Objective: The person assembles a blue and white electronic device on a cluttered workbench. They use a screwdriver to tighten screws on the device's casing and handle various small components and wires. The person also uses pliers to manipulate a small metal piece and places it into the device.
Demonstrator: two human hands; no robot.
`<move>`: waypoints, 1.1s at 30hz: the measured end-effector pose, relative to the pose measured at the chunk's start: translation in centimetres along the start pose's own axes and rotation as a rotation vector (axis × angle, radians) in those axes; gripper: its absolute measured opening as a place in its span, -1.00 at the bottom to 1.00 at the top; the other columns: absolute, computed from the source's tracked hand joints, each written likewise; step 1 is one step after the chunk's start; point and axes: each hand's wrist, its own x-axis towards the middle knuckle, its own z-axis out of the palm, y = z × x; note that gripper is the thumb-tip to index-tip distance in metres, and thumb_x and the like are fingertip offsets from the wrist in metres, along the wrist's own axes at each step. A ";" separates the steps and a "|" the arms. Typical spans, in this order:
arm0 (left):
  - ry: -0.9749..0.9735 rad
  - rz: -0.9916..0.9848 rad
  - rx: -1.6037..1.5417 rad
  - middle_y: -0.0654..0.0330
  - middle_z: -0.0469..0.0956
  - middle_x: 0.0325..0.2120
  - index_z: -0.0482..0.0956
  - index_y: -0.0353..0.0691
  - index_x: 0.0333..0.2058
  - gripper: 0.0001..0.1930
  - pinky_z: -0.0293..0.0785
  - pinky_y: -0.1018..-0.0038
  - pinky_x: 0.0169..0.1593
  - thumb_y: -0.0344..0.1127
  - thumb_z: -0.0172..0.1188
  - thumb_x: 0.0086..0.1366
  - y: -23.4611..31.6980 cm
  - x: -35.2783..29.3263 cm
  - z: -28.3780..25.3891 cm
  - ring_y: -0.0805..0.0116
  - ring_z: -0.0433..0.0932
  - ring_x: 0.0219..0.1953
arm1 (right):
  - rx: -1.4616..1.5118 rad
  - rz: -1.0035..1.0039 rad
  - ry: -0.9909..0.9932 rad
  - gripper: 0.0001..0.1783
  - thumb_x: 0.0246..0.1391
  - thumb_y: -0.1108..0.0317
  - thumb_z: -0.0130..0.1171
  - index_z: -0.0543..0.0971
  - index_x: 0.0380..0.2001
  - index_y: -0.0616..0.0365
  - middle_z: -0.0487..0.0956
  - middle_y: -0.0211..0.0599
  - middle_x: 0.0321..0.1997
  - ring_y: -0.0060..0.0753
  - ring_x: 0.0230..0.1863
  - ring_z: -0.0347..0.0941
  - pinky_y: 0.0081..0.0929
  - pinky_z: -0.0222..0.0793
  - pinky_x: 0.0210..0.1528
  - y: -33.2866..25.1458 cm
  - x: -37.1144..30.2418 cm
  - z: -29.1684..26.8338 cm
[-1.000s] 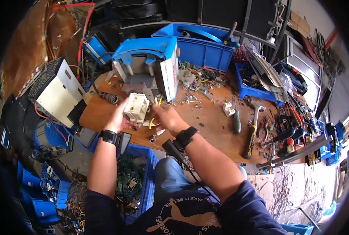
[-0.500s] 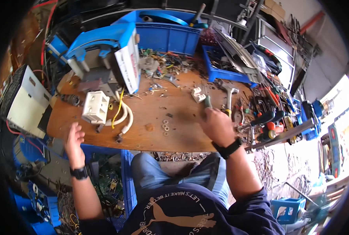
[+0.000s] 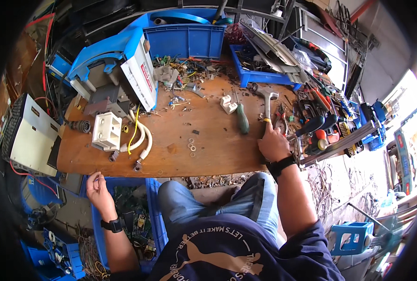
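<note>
My right hand (image 3: 274,144) is closed around the lower end of a hammer's handle. The hammer (image 3: 267,100) lies on the wooden bench with its metal head pointing away from me. Left of it a green-handled screwdriver (image 3: 242,121) rests on the wood, its shaft beside a small white plastic piece (image 3: 227,105). My left hand (image 3: 100,193) hangs just off the bench's front edge, fingers drawn together, with nothing visible in them. Beyond it stands a white plastic block (image 3: 107,131) with square openings, next to thick white cables (image 3: 145,140) and a yellow wire.
Several small rings (image 3: 192,147) lie mid-bench. Pliers (image 3: 281,120) and many hand tools crowd the right side. A blue-and-white housing (image 3: 140,75) stands at the back left, before a blue crate (image 3: 185,42). Scrap bits lie behind; a blue bin (image 3: 156,206) sits below the front edge.
My right hand has let go of the screwdriver, which now lies on the bench, and has moved right onto the hammer's handle. My left hand has lowered and its fingers have closed.
</note>
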 end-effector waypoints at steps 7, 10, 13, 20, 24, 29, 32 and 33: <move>0.055 0.122 0.119 0.20 0.47 -0.22 0.54 -0.31 -0.19 -0.86 0.39 0.53 -0.22 -0.41 0.16 0.31 -3.8 0.4 -2.3 0.48 0.43 -0.28 | 0.020 -0.172 -0.062 -0.49 0.05 0.16 0.22 0.40 0.01 0.19 0.47 0.07 -0.03 0.15 0.02 0.46 -0.03 0.43 0.01 -1.8 -3.2 -4.9; 0.074 0.127 0.279 0.13 0.47 -0.15 0.53 -0.30 -0.16 -0.83 0.41 0.41 -0.15 -0.42 0.17 0.29 -2.0 -0.4 -1.0 0.31 0.45 -0.18 | 0.078 -0.249 -0.040 -0.58 0.05 0.18 0.21 0.47 -0.09 0.20 0.49 0.09 -0.08 0.12 0.04 0.45 -0.06 0.43 0.00 -0.6 -2.8 -3.8; 0.134 0.349 0.427 0.05 0.46 -0.12 0.50 -0.32 -0.14 -0.80 0.37 0.26 -0.02 -0.41 0.17 0.29 -2.5 0.2 0.1 0.11 0.43 -0.09 | 0.009 -0.446 0.002 -0.74 0.08 0.40 -0.06 0.52 -0.22 0.27 0.57 0.00 -0.24 -0.01 -0.27 0.58 -0.15 0.54 -0.24 -0.3 -3.7 -1.3; 0.167 0.512 0.784 -0.14 0.35 0.07 0.47 -0.36 -0.06 -0.68 0.23 0.06 0.17 -0.25 0.13 0.33 -2.8 5.4 0.8 -0.14 0.30 0.11 | -0.068 -0.412 0.229 -0.69 0.17 0.30 -0.13 0.48 -0.16 0.27 0.58 0.01 -0.20 -0.07 -0.19 0.61 -0.24 0.56 -0.22 -5.4 1.4 -1.3; 0.183 0.476 0.858 -0.16 0.38 0.04 0.48 -0.39 -0.08 -0.65 0.22 0.02 0.17 -0.21 0.15 0.30 -3.4 7.6 2.4 -0.19 0.30 0.10 | -0.040 -0.235 0.105 -0.67 0.19 0.28 -0.17 0.45 -0.14 0.28 0.61 0.02 -0.13 -0.07 -0.11 0.61 -0.26 0.55 -0.07 -5.8 6.3 1.6; 0.156 0.486 0.748 -0.20 0.37 0.04 0.47 -0.39 -0.05 -0.62 0.19 0.02 0.19 -0.19 0.16 0.29 -3.9 7.5 4.5 -0.19 0.28 0.12 | -0.077 -0.144 -0.090 -0.59 0.20 0.25 -0.20 0.31 0.00 0.33 0.60 0.10 -0.12 -0.05 -0.09 0.61 -0.22 0.53 -0.05 -6.5 6.5 2.3; 0.168 0.522 0.723 -0.19 0.36 0.04 0.46 -0.39 -0.03 -0.59 0.19 0.02 0.19 -0.19 0.17 0.28 -3.5 7.5 4.7 -0.18 0.27 0.13 | -0.189 -0.224 0.047 -0.62 0.17 0.25 -0.16 0.38 -0.10 0.36 0.63 0.07 -0.24 -0.05 -0.27 0.65 -0.19 0.58 -0.18 -5.8 6.3 2.6; 0.158 0.553 0.732 -0.19 0.36 0.04 0.45 -0.40 -0.03 -0.58 0.18 0.02 0.20 -0.19 0.18 0.26 -3.4 7.5 4.9 -0.19 0.27 0.13 | -0.098 -0.191 0.084 -0.63 0.16 0.27 -0.15 0.40 -0.11 0.36 0.63 0.08 -0.29 -0.01 -0.30 0.64 -0.15 0.57 -0.21 -5.5 5.3 1.3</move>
